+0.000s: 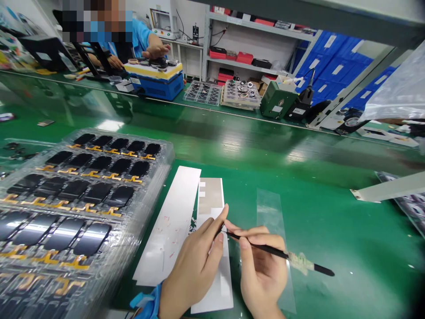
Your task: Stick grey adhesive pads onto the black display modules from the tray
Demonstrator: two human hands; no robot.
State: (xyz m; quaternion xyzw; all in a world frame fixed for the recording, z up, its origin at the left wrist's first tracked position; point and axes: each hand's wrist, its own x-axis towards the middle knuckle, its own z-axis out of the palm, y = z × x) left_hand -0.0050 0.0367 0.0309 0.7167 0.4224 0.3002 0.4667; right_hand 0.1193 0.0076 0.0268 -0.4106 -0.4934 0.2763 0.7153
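Note:
My right hand point(262, 266) pinches black tweezers point(279, 253) near their front; a lump of tape wraps the handle. The tweezer tip meets the fingertips of my left hand point(195, 266), which are closed in a pinch over a white backing strip point(212, 208) with a grey-brown patch at its far end. What sits between the fingertips is too small to make out. A wider white strip point(172, 226) lies just left of it, and a clear film strip point(270, 208) lies to the right. A stack of clear trays point(66, 195) holding dark glossy screens with orange flex tails fills the left.
A green conveyor belt point(232, 141) runs across behind the work mat. Across it another person in blue works at a blue and yellow machine point(156, 77). Part trays, a green box point(274, 99), shelves and blue bins stand at the back. A clear bag hangs at the upper right.

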